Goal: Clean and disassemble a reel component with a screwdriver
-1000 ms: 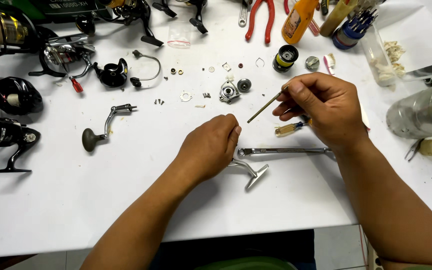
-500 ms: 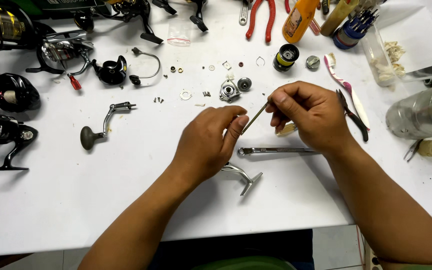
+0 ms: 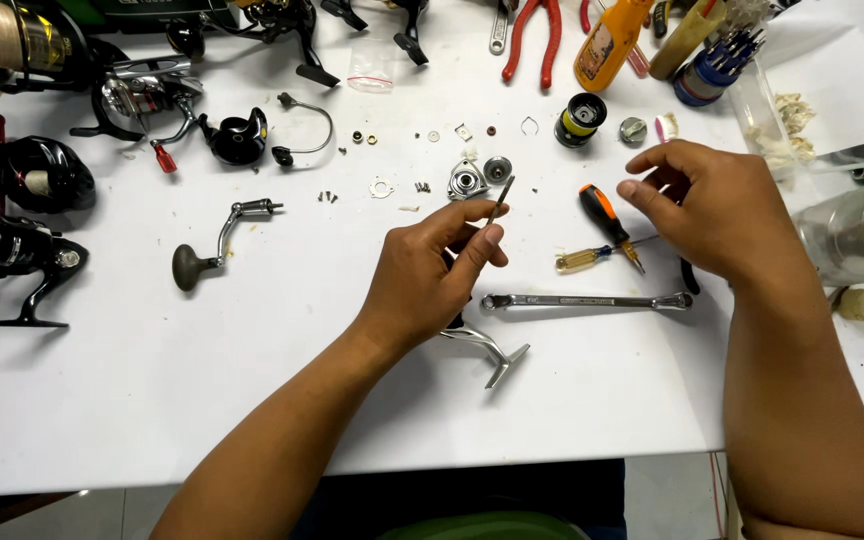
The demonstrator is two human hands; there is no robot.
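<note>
Near the front of the white worktop point(image 3: 152, 400) lies a bent silver reel part point(image 3: 487, 350), just under the left hand point(image 3: 427, 275). The left hand's grip is closed: its thumb and fingers pinch a thin dark rod point(image 3: 499, 202), which sticks up and leans a little to the right. Just to the right, a long silver wrench point(image 3: 587, 300) lies flat on the worktop.

A bit farther off lie a small screwdriver with a clear yellow handle point(image 3: 592, 258) and a screwdriver with an orange and black handle point(image 3: 604, 220), crossing each other. The right hand point(image 3: 717, 215) hangs over them to the right. Its grip is loose and half open, fingers curled, and it holds nothing that can be seen.

To the left sits a reel crank handle point(image 3: 214, 245) with a dark knob. Farther away, small screws, washers and a round silver gear piece point(image 3: 465, 180) are spread out. At the far edge are red pliers point(image 3: 532, 35), an orange bottle point(image 3: 610, 42) and black fishing reels point(image 3: 27, 175) on the left.
</note>
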